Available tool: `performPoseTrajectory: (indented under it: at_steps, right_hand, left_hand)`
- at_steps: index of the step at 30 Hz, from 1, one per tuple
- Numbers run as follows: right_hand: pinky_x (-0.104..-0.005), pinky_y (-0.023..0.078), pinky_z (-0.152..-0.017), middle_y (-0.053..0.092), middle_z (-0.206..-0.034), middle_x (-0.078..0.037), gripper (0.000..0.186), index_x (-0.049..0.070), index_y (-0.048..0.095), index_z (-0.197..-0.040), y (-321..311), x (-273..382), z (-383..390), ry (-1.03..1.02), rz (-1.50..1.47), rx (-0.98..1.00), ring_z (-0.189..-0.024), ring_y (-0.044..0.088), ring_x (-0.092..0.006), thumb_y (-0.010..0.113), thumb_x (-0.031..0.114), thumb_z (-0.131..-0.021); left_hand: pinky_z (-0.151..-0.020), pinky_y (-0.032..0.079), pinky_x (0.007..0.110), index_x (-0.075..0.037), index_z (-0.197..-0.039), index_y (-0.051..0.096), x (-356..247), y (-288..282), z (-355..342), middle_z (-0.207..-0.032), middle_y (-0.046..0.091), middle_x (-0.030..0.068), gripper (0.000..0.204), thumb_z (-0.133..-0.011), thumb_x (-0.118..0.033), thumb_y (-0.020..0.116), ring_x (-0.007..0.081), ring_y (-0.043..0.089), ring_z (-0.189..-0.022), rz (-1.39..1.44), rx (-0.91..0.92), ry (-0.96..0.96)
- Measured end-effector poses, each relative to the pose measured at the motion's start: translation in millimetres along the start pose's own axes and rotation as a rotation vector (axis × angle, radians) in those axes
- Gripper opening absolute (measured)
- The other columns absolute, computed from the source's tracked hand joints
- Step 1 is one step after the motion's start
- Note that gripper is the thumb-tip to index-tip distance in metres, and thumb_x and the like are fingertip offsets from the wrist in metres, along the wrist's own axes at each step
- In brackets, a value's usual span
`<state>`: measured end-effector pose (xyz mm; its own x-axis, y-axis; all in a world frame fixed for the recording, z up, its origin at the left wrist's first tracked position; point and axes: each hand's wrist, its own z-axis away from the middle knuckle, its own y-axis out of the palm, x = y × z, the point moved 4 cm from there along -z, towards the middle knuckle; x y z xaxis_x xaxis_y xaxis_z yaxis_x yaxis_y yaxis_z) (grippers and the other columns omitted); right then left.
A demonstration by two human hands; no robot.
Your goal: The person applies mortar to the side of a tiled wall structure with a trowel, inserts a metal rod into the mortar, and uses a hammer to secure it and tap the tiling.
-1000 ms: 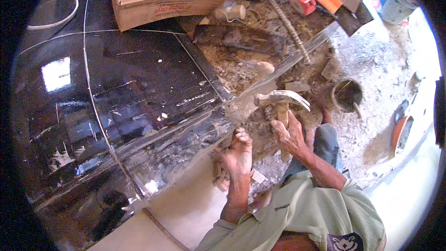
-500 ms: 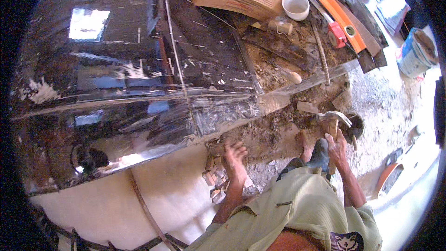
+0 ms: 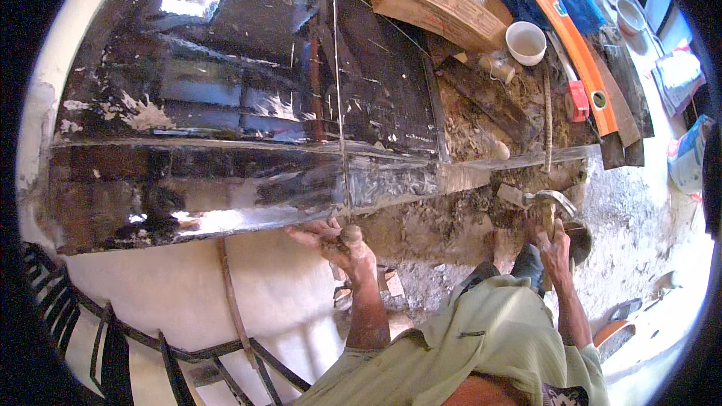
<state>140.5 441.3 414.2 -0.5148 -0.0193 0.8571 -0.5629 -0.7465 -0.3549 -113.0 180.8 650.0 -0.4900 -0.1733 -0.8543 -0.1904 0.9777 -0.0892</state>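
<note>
My right hand (image 3: 555, 254) is wrapped round the wooden handle of a claw hammer (image 3: 551, 199), its metal head up above the fist. My left hand (image 3: 342, 249) is at the front edge of a glossy dark stone slab (image 3: 256, 173), fingers stretched toward the slab's lower edge and thumb raised. Whether the fingertips press on the edge cannot be made out. Nothing shows in that hand. Just beyond the hammer head lies a small flat broken piece (image 3: 511, 195).
On the rubble right of the slab are a cardboard box (image 3: 440, 4), white bowl (image 3: 526, 43), orange spirit level (image 3: 583, 56), red tape measure (image 3: 577, 101) and ribbed steel rod (image 3: 547, 116). A blue-white bag (image 3: 688, 158) stands far right. A thin pole (image 3: 232, 293) leans below the slab; dark metal railing (image 3: 173, 361) runs lower left.
My left hand has moved left, from above the rubble to the slab's front edge. The view has turned, so the scene sits farther right. The hammer remains in my right hand.
</note>
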Motion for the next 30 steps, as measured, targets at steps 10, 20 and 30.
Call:
performPoseTrajectory:
  at_steps: [10,20,30]
  right_hand:
    - [-0.0455,0.043,-0.056,0.055,-0.067,-0.024,0.026,0.0,0.046,-0.093,-27.6,-1.3,-18.8,-0.088,0.083,0.036,-0.061,0.055,-0.043,0.063,0.018,-0.083]
    - [-0.0444,0.044,-0.057,0.057,-0.069,-0.023,0.026,0.001,0.045,-0.09,-24.2,4.8,-25.2,-0.039,0.056,0.146,-0.063,0.056,-0.0425,0.063,0.019,-0.084]
    - [-0.0429,0.047,-0.071,0.062,-0.088,-0.028,0.042,-0.011,0.051,-0.108,-16.0,-6.5,-27.5,-0.015,0.052,0.266,-0.079,0.061,-0.0402,0.061,0.018,-0.081]
  left_hand:
    - [-0.113,0.015,0.054,-0.019,-0.147,-0.019,-51.8,32.3,-5.7,-0.155,-0.007,0.0161,0.13,-0.069,-0.039,0.082,0.0373,0.008,-0.141,-0.393,0.005,0.23]
    - [-0.113,0.022,0.049,-0.005,-0.144,-0.022,-67.1,67.8,-10.9,-0.15,0.009,0.0258,0.118,-0.075,-0.01,0.075,0.0377,0.023,-0.136,-0.597,-0.085,0.304]
    - [-0.111,0.027,0.048,0.0,-0.147,-0.003,-58.0,69.7,-7.6,-0.149,0.014,0.0256,0.113,-0.074,-0.02,0.08,0.0342,0.03,-0.132,-0.725,-0.267,0.326]
